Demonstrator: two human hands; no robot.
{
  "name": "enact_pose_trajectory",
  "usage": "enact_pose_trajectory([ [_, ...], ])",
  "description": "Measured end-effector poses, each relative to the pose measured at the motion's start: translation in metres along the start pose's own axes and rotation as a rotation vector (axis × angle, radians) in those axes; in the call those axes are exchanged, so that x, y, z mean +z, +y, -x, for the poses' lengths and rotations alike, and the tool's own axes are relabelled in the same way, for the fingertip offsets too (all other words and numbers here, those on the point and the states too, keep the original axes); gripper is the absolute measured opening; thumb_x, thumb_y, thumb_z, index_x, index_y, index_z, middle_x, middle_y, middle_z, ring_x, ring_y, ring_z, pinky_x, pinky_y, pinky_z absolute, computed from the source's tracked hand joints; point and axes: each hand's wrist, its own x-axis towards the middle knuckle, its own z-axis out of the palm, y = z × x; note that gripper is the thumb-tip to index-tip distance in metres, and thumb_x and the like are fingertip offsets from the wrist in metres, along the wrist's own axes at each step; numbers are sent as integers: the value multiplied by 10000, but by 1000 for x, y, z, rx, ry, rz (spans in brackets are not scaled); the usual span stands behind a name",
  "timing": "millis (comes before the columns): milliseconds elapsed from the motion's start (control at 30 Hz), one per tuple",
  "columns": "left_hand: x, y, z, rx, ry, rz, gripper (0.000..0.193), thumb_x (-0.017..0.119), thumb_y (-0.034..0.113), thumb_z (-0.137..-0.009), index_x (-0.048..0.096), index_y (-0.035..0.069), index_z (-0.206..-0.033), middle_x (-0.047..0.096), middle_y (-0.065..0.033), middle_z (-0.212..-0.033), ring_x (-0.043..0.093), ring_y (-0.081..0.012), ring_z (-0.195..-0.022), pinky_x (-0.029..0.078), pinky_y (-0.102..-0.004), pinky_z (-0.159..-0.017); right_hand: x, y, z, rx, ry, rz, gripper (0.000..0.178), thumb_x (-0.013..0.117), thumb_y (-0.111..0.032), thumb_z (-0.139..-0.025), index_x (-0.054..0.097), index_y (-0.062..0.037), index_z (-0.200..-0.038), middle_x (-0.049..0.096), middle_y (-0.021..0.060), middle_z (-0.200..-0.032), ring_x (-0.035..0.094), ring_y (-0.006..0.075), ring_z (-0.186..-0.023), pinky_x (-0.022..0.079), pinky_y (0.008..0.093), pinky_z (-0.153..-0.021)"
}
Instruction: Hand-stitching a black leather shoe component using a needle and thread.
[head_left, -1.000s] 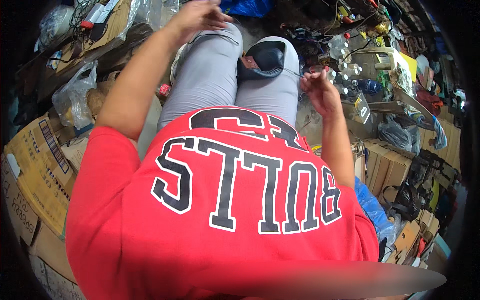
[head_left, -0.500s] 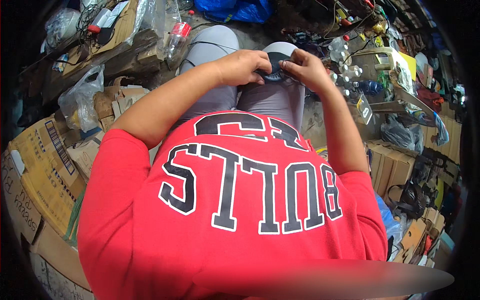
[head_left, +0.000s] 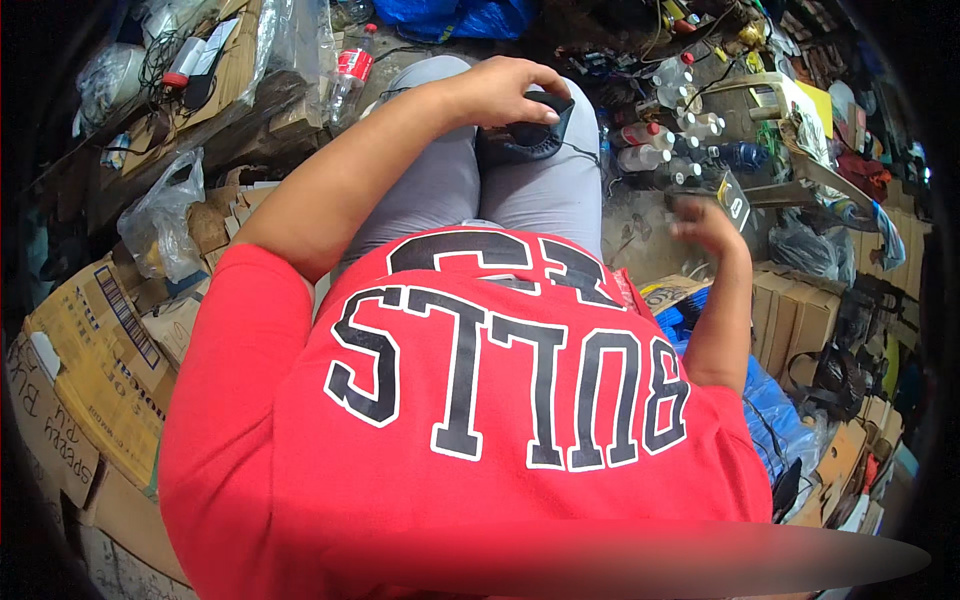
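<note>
A black shoe (head_left: 535, 140), with stitching along its edge, rests across my grey-clad knees. My left hand (head_left: 520, 92) is closed over its far end, fingers wrapped round it. A thin dark cord (head_left: 582, 153) runs from the shoe's right side over my right thigh. Off to the right, apart from the shoe, my right hand (head_left: 706, 226) is raised and smeared by motion. Whether its fingers grip anything cannot be made out; a dark blur lies beside them.
Several plastic bottles (head_left: 645, 158) stand beyond my right knee, near a pale plastic stool (head_left: 765, 90). Left of my knees is a red-labelled bottle (head_left: 350, 75) by a low wooden bench (head_left: 215, 105). Cardboard boxes (head_left: 95, 350) flank me, and a blue tarp (head_left: 455, 18) lies ahead.
My right hand has left the shoe and swung right and back toward me. The left hand stays on the shoe, which now shows more of its length and is tilted differently.
</note>
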Motion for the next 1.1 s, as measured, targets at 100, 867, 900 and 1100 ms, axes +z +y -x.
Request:
enact_pose_trajectory([
  [100, 8, -12, -8, -135, -117, 22, 233, 692, 191, -762, 637, 60, -947, 607, -54, -913, 554, -143, -765, 459, -290, -651, -10, -165, -16, -201, 171, -393, 390, 645, -309, -826, 615, 26, -1022, 632, 61, -911, 569, 126, -805, 456, 262, -719],
  [867, -2, -27, -18, -98, -303, 316, 216, 698, 184, -772, 676, 60, -948, 653, -4, -849, 551, -78, -747, 443, -250, -646, 7, -230, 6, -470, 336, -215, 180, 635, -111, -831, 677, -74, -1001, 540, 9, -756, 511, 86, -664, 427, 245, -606],
  [900, -2, -30, -20, -134, -344, 333, 229, 679, 168, -787, 678, 69, -993, 656, -2, -865, 566, -85, -794, 452, -252, -706, 11, -228, 0, -461, 335, -194, 211, 651, -91, -807, 687, -133, -1011, 521, 30, -741, 529, 119, -651, 436, 273, -593],
  [1100, -8, -23, -17, -132, -375, 229, 254, 660, 145, -781, 682, 112, -1032, 668, 5, -881, 564, -90, -779, 440, -254, -653, 19, -232, -18, -421, 327, -104, 194, 642, -82, -780, 695, -106, -965, 505, 77, -717, 543, 196, -633, 441, 303, -597],
])
